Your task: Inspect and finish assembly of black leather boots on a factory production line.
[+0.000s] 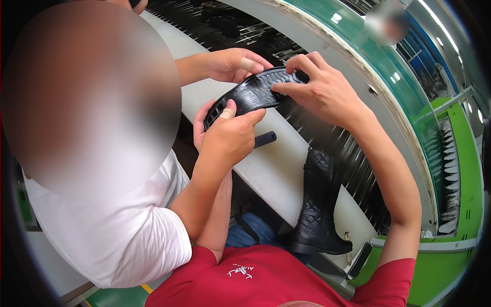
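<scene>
A black shoe sole [261, 87], tread up, is held in the air between me and a co-worker. My right hand [325, 87] grips its right end from above, thumb on the tread and bent fingers at the far edge. My left hand [201, 123] is largely hidden behind the co-worker's near hand [227, 135]; the fingers that show curl round the sole's left end. That near hand lies over the sole with a bandaged thumb. The co-worker's other hand [230, 64], one finger bandaged, touches the far edge. A dark handle [265, 139] sticks out below the sole; its holder is hidden.
A tall black quilted boot [317, 204] stands on the pale bench ledge [279, 169]. Beyond the ledge runs a dark slatted conveyor [332, 153] beneath a curved green-tinted panel [353, 30]. Green machine framing [465, 204] is at right. The co-worker in white stands close on my left.
</scene>
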Tool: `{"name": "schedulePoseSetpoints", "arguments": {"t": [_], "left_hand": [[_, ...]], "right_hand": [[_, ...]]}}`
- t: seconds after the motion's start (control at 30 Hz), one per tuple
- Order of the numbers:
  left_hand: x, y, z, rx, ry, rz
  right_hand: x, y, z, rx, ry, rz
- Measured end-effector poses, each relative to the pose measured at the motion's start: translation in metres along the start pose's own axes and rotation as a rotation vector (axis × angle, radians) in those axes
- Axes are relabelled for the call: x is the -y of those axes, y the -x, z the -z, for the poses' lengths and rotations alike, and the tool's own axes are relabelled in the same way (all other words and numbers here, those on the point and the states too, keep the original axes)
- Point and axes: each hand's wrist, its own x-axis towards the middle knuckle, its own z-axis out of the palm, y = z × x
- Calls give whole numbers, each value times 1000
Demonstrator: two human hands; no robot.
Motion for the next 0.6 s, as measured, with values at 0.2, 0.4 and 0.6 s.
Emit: {"name": "schedulePoseSetpoints", "arguments": {"t": [0.2,0.4,0.6], "left_hand": [[-7,2,14,-121,-167,46],[60,52,50,-496,-751,-686],[137,183,69,-58,-1058,-531]], "right_hand": [[36,-6,8,-130,-37,-46],[177,123,60,122,-496,106],[214,250,58,73,-593,-461]]}}
